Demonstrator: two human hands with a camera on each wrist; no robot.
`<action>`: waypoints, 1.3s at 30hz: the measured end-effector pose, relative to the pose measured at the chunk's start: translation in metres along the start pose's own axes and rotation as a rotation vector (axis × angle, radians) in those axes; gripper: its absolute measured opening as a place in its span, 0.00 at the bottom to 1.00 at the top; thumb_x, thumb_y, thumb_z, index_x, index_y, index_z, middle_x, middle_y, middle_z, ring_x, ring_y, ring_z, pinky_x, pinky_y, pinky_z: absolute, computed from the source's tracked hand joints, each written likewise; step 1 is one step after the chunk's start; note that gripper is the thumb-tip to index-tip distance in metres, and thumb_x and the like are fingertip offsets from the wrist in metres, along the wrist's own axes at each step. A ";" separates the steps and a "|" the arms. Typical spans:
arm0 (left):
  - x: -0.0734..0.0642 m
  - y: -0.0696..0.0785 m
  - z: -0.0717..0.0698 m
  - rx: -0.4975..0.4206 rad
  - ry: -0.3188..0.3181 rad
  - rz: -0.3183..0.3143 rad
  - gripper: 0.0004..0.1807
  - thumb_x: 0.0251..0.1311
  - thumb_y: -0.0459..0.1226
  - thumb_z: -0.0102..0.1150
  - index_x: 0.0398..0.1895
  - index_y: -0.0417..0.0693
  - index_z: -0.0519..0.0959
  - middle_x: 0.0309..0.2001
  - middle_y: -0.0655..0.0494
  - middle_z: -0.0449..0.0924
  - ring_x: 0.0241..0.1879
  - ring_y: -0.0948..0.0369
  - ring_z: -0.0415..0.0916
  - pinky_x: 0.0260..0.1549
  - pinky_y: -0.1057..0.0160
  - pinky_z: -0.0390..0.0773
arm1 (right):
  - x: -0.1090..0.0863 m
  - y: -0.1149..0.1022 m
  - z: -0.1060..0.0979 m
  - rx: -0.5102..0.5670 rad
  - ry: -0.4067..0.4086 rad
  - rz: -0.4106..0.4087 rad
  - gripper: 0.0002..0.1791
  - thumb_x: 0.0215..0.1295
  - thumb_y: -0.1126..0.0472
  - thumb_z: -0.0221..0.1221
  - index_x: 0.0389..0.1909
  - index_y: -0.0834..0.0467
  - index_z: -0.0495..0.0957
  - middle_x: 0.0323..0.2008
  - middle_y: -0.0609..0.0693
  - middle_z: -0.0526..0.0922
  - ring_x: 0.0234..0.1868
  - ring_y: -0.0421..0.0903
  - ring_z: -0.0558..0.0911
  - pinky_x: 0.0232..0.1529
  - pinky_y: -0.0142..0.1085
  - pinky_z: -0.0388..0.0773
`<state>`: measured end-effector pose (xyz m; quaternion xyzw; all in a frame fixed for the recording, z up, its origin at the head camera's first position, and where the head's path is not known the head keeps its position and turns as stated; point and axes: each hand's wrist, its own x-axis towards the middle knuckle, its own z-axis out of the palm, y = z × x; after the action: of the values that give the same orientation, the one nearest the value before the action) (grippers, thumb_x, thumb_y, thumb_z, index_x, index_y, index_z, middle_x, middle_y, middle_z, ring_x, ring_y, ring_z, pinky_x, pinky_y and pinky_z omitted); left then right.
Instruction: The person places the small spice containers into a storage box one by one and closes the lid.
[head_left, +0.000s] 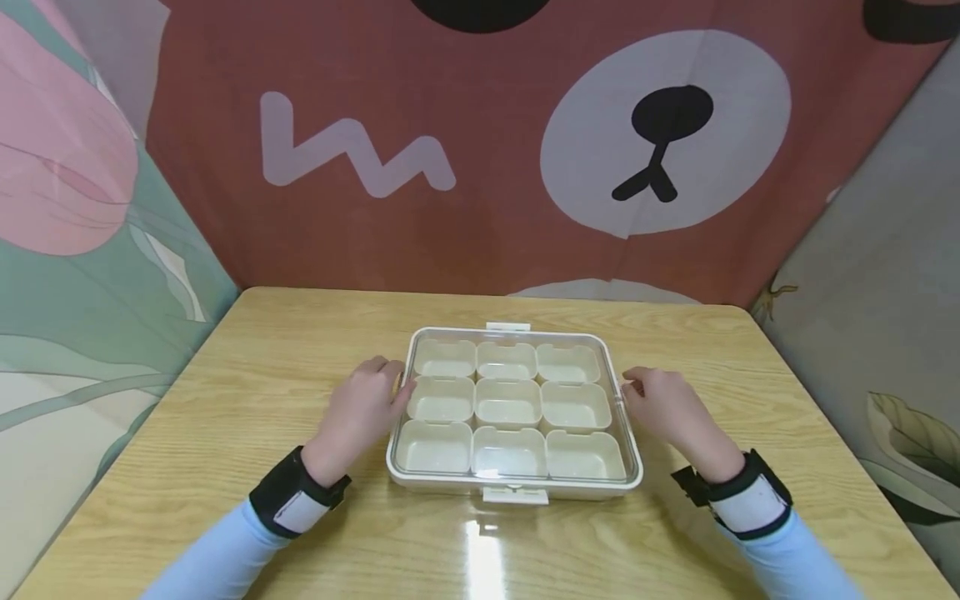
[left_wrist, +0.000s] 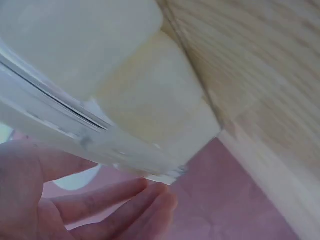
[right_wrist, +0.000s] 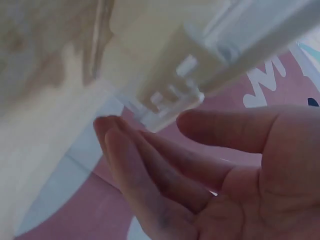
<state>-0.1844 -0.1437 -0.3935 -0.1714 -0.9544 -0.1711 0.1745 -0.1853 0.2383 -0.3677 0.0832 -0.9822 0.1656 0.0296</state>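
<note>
A clear-lidded storage box (head_left: pixel 507 406) with a white rim lies flat on the table, rows of cream cups (head_left: pixel 507 402) showing through its lid. At its left side is my left hand (head_left: pixel 366 406), thumb by the rim and fingers along the edge. The left wrist view shows those fingers (left_wrist: pixel 120 205) loosely extended right at the box's edge. My right hand (head_left: pixel 667 408) is at the opposite side. In the right wrist view its thumb (right_wrist: pixel 220 127) and lightly bent fingers stand around a clear side latch (right_wrist: pixel 170 107), with a gap visible between them.
White latches stick out at the box's front (head_left: pixel 515 497) and back (head_left: pixel 508 327). Under it is a light wooden table (head_left: pixel 300 350), its far edge against a brown cloth (head_left: pixel 480 233) with a bear print. Patterned cloths hang at left and right.
</note>
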 end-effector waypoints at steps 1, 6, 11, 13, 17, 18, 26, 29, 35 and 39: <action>-0.001 0.002 -0.001 0.012 0.021 0.033 0.15 0.57 0.39 0.63 0.41 0.35 0.82 0.34 0.43 0.81 0.31 0.53 0.78 0.24 0.59 0.78 | 0.001 -0.001 -0.002 -0.007 0.014 -0.007 0.18 0.65 0.63 0.50 0.48 0.72 0.77 0.23 0.56 0.78 0.21 0.46 0.72 0.22 0.37 0.67; -0.005 0.013 -0.002 0.019 0.067 0.152 0.16 0.50 0.35 0.68 0.42 0.37 0.82 0.39 0.43 0.80 0.40 0.51 0.76 0.36 0.58 0.80 | 0.011 -0.007 -0.013 -0.045 0.111 -0.085 0.17 0.64 0.63 0.53 0.46 0.71 0.77 0.35 0.65 0.84 0.33 0.58 0.83 0.33 0.49 0.78; -0.010 0.026 0.002 -0.040 0.129 0.347 0.15 0.46 0.33 0.71 0.40 0.40 0.82 0.41 0.46 0.80 0.42 0.52 0.75 0.43 0.58 0.77 | 0.029 -0.016 -0.020 -0.051 0.077 -0.174 0.14 0.63 0.64 0.57 0.47 0.67 0.79 0.40 0.64 0.84 0.40 0.59 0.83 0.38 0.51 0.78; -0.012 0.031 0.004 -0.077 0.143 0.415 0.15 0.45 0.33 0.71 0.39 0.41 0.83 0.40 0.48 0.79 0.42 0.54 0.75 0.43 0.58 0.77 | 0.040 -0.020 -0.022 -0.045 0.042 -0.219 0.13 0.64 0.64 0.57 0.46 0.66 0.80 0.41 0.62 0.84 0.41 0.57 0.83 0.40 0.50 0.79; -0.017 0.040 0.008 -0.124 0.160 0.502 0.12 0.46 0.33 0.70 0.37 0.45 0.84 0.39 0.52 0.78 0.43 0.56 0.75 0.44 0.61 0.76 | 0.061 -0.028 -0.024 -0.059 -0.042 -0.306 0.12 0.64 0.65 0.57 0.46 0.64 0.81 0.43 0.60 0.85 0.42 0.55 0.83 0.42 0.48 0.79; -0.019 0.042 0.009 -0.135 0.159 0.520 0.11 0.47 0.33 0.70 0.36 0.46 0.84 0.39 0.53 0.78 0.43 0.57 0.75 0.43 0.62 0.76 | 0.067 -0.030 -0.023 -0.069 -0.058 -0.334 0.12 0.63 0.66 0.58 0.46 0.63 0.81 0.43 0.59 0.85 0.43 0.54 0.83 0.42 0.47 0.79; -0.029 0.060 0.012 -0.184 0.073 0.624 0.14 0.51 0.38 0.68 0.43 0.50 0.83 0.43 0.57 0.79 0.45 0.61 0.74 0.44 0.63 0.74 | 0.105 -0.044 -0.014 -0.074 -0.200 -0.570 0.15 0.58 0.67 0.62 0.48 0.62 0.82 0.46 0.56 0.84 0.45 0.52 0.84 0.45 0.43 0.80; -0.030 0.067 0.012 -0.181 0.063 0.642 0.13 0.52 0.40 0.67 0.43 0.52 0.83 0.44 0.59 0.80 0.46 0.62 0.74 0.44 0.63 0.74 | 0.117 -0.052 -0.011 -0.065 -0.234 -0.598 0.15 0.58 0.66 0.63 0.48 0.60 0.82 0.46 0.55 0.84 0.45 0.51 0.84 0.46 0.43 0.80; -0.031 0.075 0.014 -0.184 0.056 0.724 0.14 0.54 0.43 0.66 0.44 0.54 0.83 0.44 0.60 0.80 0.48 0.62 0.75 0.44 0.63 0.72 | 0.134 -0.066 -0.004 -0.055 -0.275 -0.683 0.10 0.59 0.67 0.61 0.42 0.58 0.84 0.41 0.52 0.86 0.41 0.47 0.83 0.44 0.41 0.79; -0.033 0.078 0.018 -0.179 0.053 0.770 0.13 0.55 0.43 0.65 0.44 0.54 0.83 0.44 0.60 0.79 0.49 0.61 0.74 0.51 0.58 0.74 | 0.141 -0.074 -0.002 -0.058 -0.279 -0.715 0.08 0.58 0.69 0.61 0.37 0.59 0.85 0.36 0.50 0.86 0.35 0.44 0.81 0.40 0.40 0.79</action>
<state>-0.1307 -0.0769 -0.4015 -0.5270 -0.7968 -0.1797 0.2347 -0.3115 0.1479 -0.3303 0.4414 -0.8901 0.1039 -0.0461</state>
